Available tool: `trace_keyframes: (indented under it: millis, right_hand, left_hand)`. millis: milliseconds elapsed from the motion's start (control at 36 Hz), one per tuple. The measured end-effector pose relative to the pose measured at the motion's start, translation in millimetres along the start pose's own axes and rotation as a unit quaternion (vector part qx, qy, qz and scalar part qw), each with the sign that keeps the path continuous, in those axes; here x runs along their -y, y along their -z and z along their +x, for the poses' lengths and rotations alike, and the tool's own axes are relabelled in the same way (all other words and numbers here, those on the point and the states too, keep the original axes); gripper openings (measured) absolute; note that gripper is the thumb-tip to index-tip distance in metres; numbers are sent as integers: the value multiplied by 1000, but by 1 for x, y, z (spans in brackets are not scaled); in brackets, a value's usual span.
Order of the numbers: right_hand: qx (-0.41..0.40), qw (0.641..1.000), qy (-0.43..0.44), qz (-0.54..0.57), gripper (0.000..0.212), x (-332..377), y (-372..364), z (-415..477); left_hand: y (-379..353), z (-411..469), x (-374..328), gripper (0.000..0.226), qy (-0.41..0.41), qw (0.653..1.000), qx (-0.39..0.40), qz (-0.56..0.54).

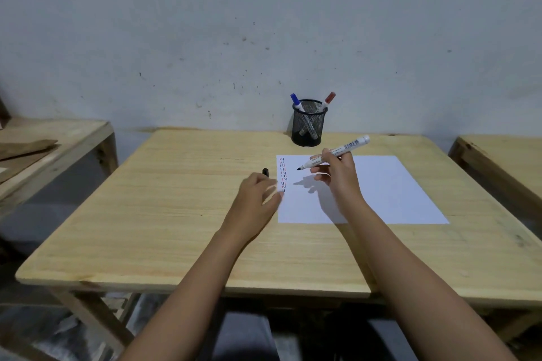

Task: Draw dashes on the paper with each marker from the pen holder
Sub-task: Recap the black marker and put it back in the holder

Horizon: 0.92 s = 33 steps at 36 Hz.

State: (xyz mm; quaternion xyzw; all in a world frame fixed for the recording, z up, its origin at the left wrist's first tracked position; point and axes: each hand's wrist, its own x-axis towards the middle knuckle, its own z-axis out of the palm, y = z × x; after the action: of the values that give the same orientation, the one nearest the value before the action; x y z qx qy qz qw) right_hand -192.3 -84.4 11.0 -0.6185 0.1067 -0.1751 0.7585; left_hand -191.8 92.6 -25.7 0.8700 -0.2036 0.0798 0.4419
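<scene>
A white sheet of paper [381,190] lies on the wooden table [176,214], with columns of red, blue and black dashes [283,174] along its left edge. My right hand [337,173] holds an uncapped black marker [334,152] above the paper, tip pointing left and lifted off the sheet. My left hand [258,199] rests on the table at the paper's left edge, fingers spread and holding nothing. The black cap [265,172] lies on the table just beyond my left hand. A black mesh pen holder [308,126] at the back holds a blue-capped marker [296,102] and a red-capped marker [328,101].
A grey wall runs right behind the table. Another wooden table [52,138] with boards on it stands to the left, and a third table's corner [498,155] shows at the right. Gaps separate the tables.
</scene>
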Motion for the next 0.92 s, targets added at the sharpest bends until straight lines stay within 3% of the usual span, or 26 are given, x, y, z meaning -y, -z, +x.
trace_keyframes:
  millis: [83,222,417,500,556,639,778,917]
  right_hand:
    - [-6,999,-21,45,6,3,5,3]
    - [-10,989,-47,140,8,10,14,5]
    - [-26,972,-64,224,5,16,26,8]
    - [-25,967,-69,245,5,21,29,11]
    - [-19,964,-65,256,5,24,28,13]
    - [-8,962,-50,270,7,27,23,16]
    - [-3,958,-25,285,20,35,17,20]
    - [-1,963,-7,269,16,37,17,22]
  left_hand:
    - [4,12,-1,31,0,999,-49,-4]
    - [4,39,1,39,1,997,-8,83]
    - [3,56,5,17,10,994,-19,110]
    - [8,55,-15,13,80,989,-93,-82]
    - [12,56,-35,10,116,954,-118,-249]
    - [11,65,-49,10,149,894,-98,-410]
    - [1,73,-58,12,151,843,-66,-513]
    - [-8,75,-65,12,140,833,-61,-531]
